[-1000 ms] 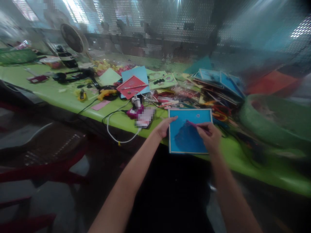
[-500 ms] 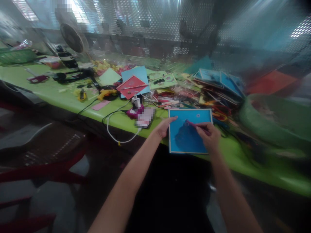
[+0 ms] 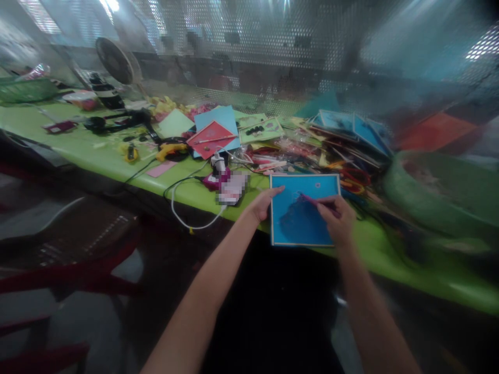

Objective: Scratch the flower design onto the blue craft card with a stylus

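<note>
At the green table's (image 3: 187, 187) edge, blue square board (image 3: 290, 228) with pale rim, dark patch, right fingers (image 3: 337, 208) pinching purple pen (image 3: 312, 200).

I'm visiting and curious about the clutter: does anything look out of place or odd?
A thin white cable droops over the front edge of the green table, where it might snag. Blue pale-edged panels lie askew on a jumbled heap. The square blue board shows a dark patch, perhaps shadow.

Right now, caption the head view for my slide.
Left hand steadies a pale-edged blue panel while the right hand holds a purple pen-like tool over it.
</note>
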Demonstrator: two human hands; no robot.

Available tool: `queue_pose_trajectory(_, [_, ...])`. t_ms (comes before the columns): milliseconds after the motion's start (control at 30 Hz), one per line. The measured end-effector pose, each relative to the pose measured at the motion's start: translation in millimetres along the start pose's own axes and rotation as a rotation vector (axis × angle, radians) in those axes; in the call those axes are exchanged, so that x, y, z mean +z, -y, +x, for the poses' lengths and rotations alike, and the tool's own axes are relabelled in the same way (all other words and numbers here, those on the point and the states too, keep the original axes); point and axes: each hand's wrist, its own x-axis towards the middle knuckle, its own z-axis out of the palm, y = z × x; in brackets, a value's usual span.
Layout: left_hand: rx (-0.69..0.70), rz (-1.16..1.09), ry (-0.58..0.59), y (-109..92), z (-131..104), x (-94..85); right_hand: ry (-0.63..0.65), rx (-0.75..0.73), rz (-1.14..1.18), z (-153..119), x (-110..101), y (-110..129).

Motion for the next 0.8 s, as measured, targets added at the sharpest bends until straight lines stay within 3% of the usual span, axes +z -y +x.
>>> queue_pose_trajectory(800, [-0.006,0.037,-0.032,-0.4,-1.8,1.0,0.01,0.009,0.029,-1.1,-0.8,-1.8])
